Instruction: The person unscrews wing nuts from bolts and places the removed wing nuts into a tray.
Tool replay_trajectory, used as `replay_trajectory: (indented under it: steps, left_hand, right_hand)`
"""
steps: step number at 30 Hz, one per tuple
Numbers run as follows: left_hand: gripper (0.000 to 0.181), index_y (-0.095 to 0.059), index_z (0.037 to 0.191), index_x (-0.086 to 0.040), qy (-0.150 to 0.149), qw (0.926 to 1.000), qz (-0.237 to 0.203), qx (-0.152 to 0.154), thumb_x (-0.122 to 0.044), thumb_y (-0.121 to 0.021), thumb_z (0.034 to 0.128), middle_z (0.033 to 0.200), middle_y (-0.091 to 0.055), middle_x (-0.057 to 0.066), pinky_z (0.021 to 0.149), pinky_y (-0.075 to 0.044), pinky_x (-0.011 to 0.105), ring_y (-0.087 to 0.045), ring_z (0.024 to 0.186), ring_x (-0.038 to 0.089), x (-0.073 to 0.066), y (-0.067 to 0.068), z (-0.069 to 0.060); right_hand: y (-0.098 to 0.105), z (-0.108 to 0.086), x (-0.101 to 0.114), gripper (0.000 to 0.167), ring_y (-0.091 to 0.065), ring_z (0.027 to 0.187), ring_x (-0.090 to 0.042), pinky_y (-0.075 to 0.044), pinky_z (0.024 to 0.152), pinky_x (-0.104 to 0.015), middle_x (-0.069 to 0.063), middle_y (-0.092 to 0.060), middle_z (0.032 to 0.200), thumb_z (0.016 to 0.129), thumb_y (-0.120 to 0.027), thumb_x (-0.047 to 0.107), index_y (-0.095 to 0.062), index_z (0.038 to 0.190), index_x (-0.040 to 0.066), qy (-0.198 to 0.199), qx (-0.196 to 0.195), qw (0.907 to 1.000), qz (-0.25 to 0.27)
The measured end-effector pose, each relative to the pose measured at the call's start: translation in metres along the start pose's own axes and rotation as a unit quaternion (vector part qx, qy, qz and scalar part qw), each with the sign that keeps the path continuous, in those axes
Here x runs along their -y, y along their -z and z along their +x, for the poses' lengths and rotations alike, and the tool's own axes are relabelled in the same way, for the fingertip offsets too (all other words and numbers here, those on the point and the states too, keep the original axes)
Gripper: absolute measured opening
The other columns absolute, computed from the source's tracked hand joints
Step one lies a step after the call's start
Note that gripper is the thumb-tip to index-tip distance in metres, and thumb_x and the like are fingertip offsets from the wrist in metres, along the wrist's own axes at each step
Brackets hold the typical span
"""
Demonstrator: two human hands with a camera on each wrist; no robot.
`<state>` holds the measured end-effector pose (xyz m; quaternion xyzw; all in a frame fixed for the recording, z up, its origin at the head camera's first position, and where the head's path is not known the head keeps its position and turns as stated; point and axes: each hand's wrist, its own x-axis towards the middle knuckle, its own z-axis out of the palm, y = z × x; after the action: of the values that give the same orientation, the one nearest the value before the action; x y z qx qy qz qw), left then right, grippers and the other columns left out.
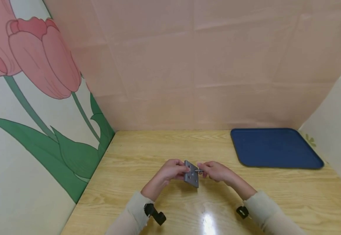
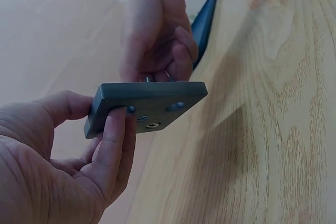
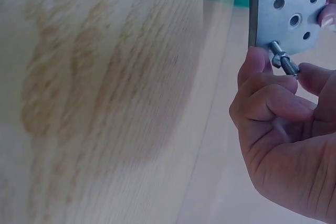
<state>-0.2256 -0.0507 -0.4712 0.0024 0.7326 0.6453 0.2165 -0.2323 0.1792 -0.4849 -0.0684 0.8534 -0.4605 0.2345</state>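
Note:
A square grey metal plate [image 1: 191, 174] with several round holes is held up above the table, tilted on edge. My left hand [image 1: 172, 170] grips its left side, with thumb and fingers on opposite faces. From a corner hole a threaded bolt [image 3: 287, 65] sticks out, carrying what looks like a wing nut [image 3: 279, 57] partway along. The fingers of my right hand [image 1: 215, 171] curl around this wing nut, the thumb near the bolt's end. On the plate's other face, a round metal end [image 2: 153, 125] shows at one hole in the left wrist view.
A dark blue tray [image 1: 276, 148] lies at the back right of the wooden table [image 1: 147, 147]. A pink-beige sheet [image 1: 188, 81] stands behind the table, and a wall with tulip pictures [image 1: 41, 55] borders the left side. Black straps circle both wrists.

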Motion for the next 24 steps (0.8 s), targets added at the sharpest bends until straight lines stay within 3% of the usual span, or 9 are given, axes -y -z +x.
replay_trajectory:
  steps: [11, 14, 19, 24]
  left_hand:
    - [0.025, -0.065, 0.106, 0.003, -0.001, 1.0, 0.0, -0.003, -0.01, -0.075, 0.0881, 0.095, -0.075, 0.013, 0.072, -0.062, 0.033, -0.074, 0.083, 0.02, -0.0036, 0.0, -0.0015]
    - [0.024, -0.065, 0.106, 0.003, -0.004, 1.0, -0.002, 0.0, -0.01, -0.075, 0.0881, 0.094, -0.075, 0.013, 0.071, -0.062, 0.033, -0.074, 0.082, 0.02, -0.004, 0.001, -0.0016]
    - [0.024, -0.065, 0.105, 0.003, -0.004, 1.0, -0.004, 0.001, -0.01, -0.075, 0.0881, 0.094, -0.075, 0.013, 0.071, -0.062, 0.033, -0.074, 0.082, 0.02, -0.0042, 0.002, -0.0017]
    - [0.023, -0.065, 0.104, 0.003, 0.003, 1.0, -0.002, -0.004, -0.01, -0.075, 0.0877, 0.095, -0.074, 0.014, 0.071, -0.062, 0.032, -0.073, 0.081, 0.02, -0.0017, 0.0009, -0.0029]
  right_hand:
    - [0.002, -0.0016, 0.0031, 0.054, -0.031, 0.048, -0.011, -0.027, 0.047, -0.025, -0.009, -0.066, 0.09, 0.103, -0.047, 0.055, -0.068, 0.109, 0.006, 0.017, 0.004, 0.9998, -0.012]
    - [0.0028, -0.001, 0.0034, 0.047, -0.034, 0.05, -0.012, -0.03, 0.047, -0.025, -0.01, -0.065, 0.091, 0.103, -0.053, 0.051, -0.068, 0.111, 0.008, 0.028, 0.005, 0.9995, -0.009]
    - [0.0029, -0.0007, 0.0028, 0.026, -0.045, 0.064, -0.016, -0.039, 0.055, -0.028, -0.009, -0.061, 0.089, 0.1, -0.064, 0.034, -0.067, 0.107, 0.01, 0.074, -0.001, 0.9971, -0.02]
    - [0.0004, -0.0005, -0.0004, 0.017, -0.056, 0.08, -0.018, -0.047, 0.066, -0.031, -0.004, -0.061, 0.088, 0.094, -0.073, 0.02, -0.066, 0.104, 0.008, 0.137, -0.015, 0.9899, -0.035]
